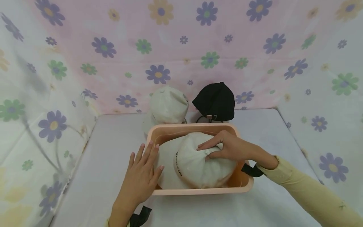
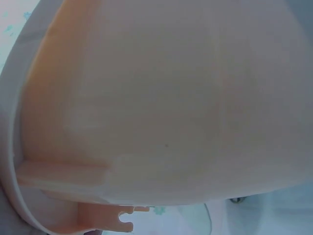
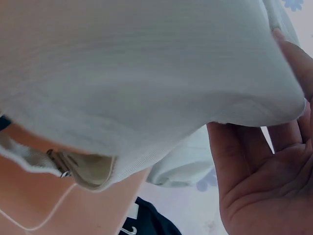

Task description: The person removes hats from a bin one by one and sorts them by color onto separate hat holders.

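Observation:
A white baseball cap (image 1: 188, 162) with dark lettering lies inside a peach plastic tub (image 1: 198, 191), its brim toward the left. My right hand (image 1: 235, 148) pinches the cloth at the top of its crown between thumb and fingers. In the right wrist view the cap (image 3: 146, 73) fills the upper part, and its strap buckle (image 3: 61, 164) shows at the lower left. Over the tub's left rim lies my left hand (image 1: 141, 176), fingers straight and slightly spread, near the brim. Only the tub's outer wall (image 2: 146, 107) appears large in the left wrist view.
Behind the tub stand another white cap (image 1: 169, 105) and a black cap (image 1: 216, 102), side by side, with thin dark curved pieces beneath them. A pale cloth covers the table (image 1: 113, 132). Flower-patterned sheets (image 1: 170, 56) enclose the back and both sides.

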`<state>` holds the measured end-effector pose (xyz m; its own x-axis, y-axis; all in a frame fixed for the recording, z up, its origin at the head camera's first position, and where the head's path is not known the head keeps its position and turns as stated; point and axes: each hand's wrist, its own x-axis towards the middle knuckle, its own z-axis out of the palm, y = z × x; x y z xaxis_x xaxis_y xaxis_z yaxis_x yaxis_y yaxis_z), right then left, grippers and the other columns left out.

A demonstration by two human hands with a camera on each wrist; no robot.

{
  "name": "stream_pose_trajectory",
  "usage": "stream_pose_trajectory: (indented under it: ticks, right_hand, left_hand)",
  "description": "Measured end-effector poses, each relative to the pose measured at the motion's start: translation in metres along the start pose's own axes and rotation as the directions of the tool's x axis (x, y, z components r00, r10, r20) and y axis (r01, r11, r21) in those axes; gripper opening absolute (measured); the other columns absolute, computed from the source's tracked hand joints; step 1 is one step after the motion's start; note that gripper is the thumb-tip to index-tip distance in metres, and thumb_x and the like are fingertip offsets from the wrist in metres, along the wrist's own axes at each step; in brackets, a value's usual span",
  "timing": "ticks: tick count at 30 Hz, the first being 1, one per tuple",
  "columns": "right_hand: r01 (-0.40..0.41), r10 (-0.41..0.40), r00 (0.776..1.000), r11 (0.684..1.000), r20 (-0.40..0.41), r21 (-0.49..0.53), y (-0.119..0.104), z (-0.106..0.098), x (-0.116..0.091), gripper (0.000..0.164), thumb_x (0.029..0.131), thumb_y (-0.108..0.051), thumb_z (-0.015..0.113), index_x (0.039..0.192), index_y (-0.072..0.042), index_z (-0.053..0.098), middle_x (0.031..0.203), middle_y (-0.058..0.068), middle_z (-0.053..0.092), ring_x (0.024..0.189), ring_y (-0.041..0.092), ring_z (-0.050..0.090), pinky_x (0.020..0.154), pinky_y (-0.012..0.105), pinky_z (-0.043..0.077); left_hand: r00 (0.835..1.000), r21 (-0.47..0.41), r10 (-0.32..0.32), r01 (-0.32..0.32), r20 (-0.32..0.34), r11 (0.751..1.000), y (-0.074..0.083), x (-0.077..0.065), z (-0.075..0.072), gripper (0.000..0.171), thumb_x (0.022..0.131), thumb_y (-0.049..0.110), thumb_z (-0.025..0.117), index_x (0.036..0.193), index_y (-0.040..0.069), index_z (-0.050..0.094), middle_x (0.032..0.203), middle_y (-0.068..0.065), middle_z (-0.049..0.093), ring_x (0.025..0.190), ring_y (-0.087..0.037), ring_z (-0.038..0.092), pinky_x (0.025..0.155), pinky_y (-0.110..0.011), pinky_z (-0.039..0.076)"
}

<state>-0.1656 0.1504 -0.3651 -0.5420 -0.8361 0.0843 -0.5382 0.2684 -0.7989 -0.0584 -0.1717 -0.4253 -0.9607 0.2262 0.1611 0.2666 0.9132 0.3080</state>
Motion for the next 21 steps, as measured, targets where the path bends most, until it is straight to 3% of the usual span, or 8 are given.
stream_pose_trajectory:
  ticks: [5,10,13,16,17,20,21]
  right_hand:
    - [0.014,-0.014,1.0,1.0,-0.001,-0.007,-0.005,-0.006,-0.001,0.037,0.089,-0.018,0.079,0.125,-0.012,0.074,0.123,0.0,0.073,0.118,0.014,0.067,0.093,0.029,0.057]
    - [-0.009,0.008,1.0,1.0,-0.027,-0.024,-0.013,-0.013,-0.001,0.036,0.089,-0.014,0.079,0.124,-0.014,0.075,0.123,0.0,0.073,0.116,0.013,0.066,0.078,0.024,0.056]
    - [-0.004,0.003,0.999,1.0,-0.051,-0.016,-0.017,-0.017,0.0,0.035,0.088,-0.011,0.08,0.123,-0.013,0.076,0.1,-0.002,0.078,0.086,0.005,0.065,0.063,0.021,0.049]
    - [0.001,-0.001,0.997,1.0,-0.079,0.0,-0.019,-0.022,-0.002,0.035,0.088,-0.009,0.079,0.123,-0.012,0.076,0.098,-0.002,0.078,0.083,0.002,0.063,0.059,0.023,0.045]
    - [-0.002,0.004,0.996,1.0,-0.087,0.015,-0.02,-0.025,-0.002,0.035,0.088,-0.008,0.079,0.122,-0.011,0.076,0.099,-0.001,0.078,0.084,0.002,0.065,0.06,0.022,0.048]
    - [-0.014,0.018,0.994,0.999,-0.108,0.04,-0.024,-0.033,-0.004,0.035,0.088,-0.007,0.079,0.122,-0.01,0.076,0.123,0.005,0.073,0.116,0.009,0.067,0.078,0.027,0.059]
    - [-0.015,0.019,0.993,0.999,-0.117,0.039,-0.025,-0.036,-0.005,0.035,0.087,-0.007,0.079,0.122,-0.01,0.076,0.123,0.005,0.073,0.115,0.009,0.067,0.08,0.029,0.06]
  left_hand:
    - [1.0,0.003,0.001,-0.001,-0.003,1.0,0.001,0.0,0.0,0.068,0.104,0.041,0.053,0.161,0.013,0.029,0.168,-0.01,0.025,0.156,-0.037,0.017,0.119,-0.069,0.016]
    - [1.0,-0.005,0.0,0.0,-0.002,1.0,0.0,-0.001,-0.001,0.067,0.105,0.042,0.051,0.161,0.012,0.03,0.168,-0.009,0.024,0.156,-0.037,0.016,0.119,-0.069,0.016]
    - [1.0,-0.021,-0.008,0.008,-0.004,1.0,0.0,-0.002,-0.002,0.066,0.105,0.042,0.052,0.16,0.013,0.033,0.168,-0.008,0.024,0.156,-0.036,0.015,0.119,-0.069,0.016]
    - [1.0,-0.04,-0.02,0.02,0.001,0.999,0.001,-0.003,-0.002,0.066,0.104,0.042,0.053,0.16,0.014,0.032,0.169,-0.006,0.023,0.157,-0.035,0.014,0.119,-0.069,0.015]
    - [1.0,-0.046,-0.022,0.022,0.003,0.999,0.001,-0.004,-0.002,0.066,0.104,0.043,0.053,0.161,0.015,0.031,0.169,-0.005,0.022,0.157,-0.035,0.013,0.119,-0.069,0.014]
    - [1.0,-0.056,-0.027,0.028,0.01,0.998,0.001,-0.003,-0.001,0.068,0.104,0.043,0.053,0.162,0.018,0.028,0.17,-0.005,0.02,0.157,-0.035,0.011,0.119,-0.069,0.014]
    - [1.0,-0.059,-0.029,0.03,0.012,0.998,0.001,-0.003,0.0,0.068,0.105,0.044,0.053,0.162,0.019,0.027,0.17,-0.005,0.02,0.158,-0.035,0.01,0.119,-0.069,0.013]
